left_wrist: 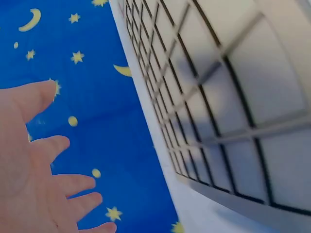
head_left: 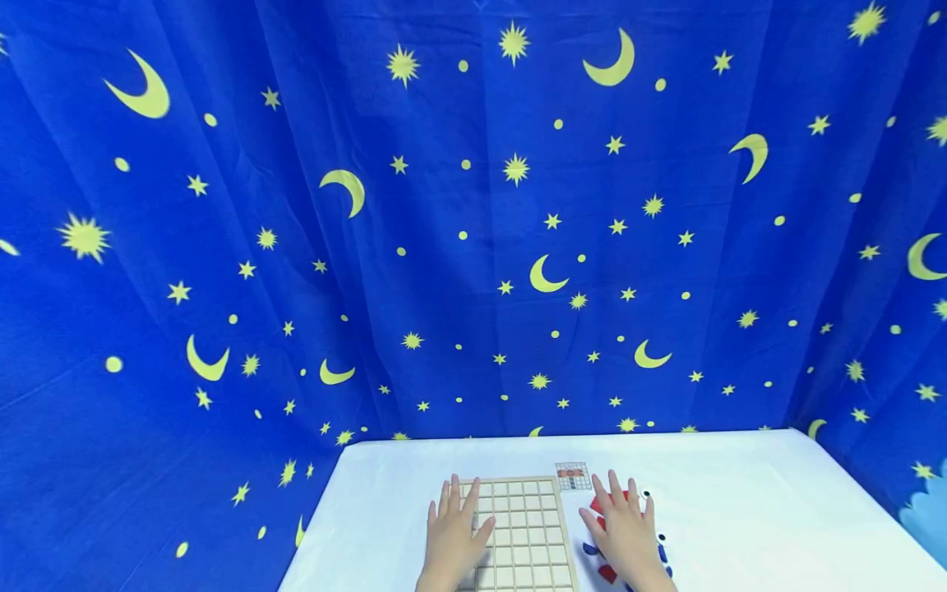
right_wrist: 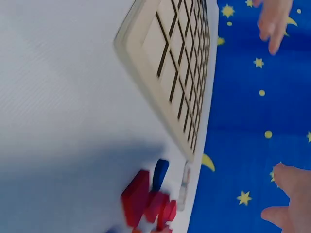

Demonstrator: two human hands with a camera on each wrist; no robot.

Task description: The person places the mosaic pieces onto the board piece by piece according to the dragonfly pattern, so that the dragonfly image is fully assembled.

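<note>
Over on the left, a blue curtain (head_left: pixel 222 247) dotted with yellow moons and stars rises beyond the fingertips. In comes the left hand (head_left: pixel 454 538), palm down, fingers straight and fanned apart, nothing in its grasp! Beneath those fingers lies the wooden board (head_left: pixel 528 526), flat, its grid of squares running right, past the thumb; the wrist view shows a gap between hand and board, a soft shadow on the squares.

Next along, just off the board's far right corner, a small card (head_left: pixel 573 476) with a printed grid lies beyond the right thumb, just left of the index fingertip. And here's the right hand (head_left: pixel 621 534), fingers spread and straight too, gripping nothing, poised above a scatter of red blocks (right_wrist: pixel 136 198) and blue blocks (right_wrist: pixel 160 174). Little black-and-white discs (head_left: pixel 662 537) peek out right of the fingers, and farther right stretches the white table (head_left: pixel 777 501).
</note>
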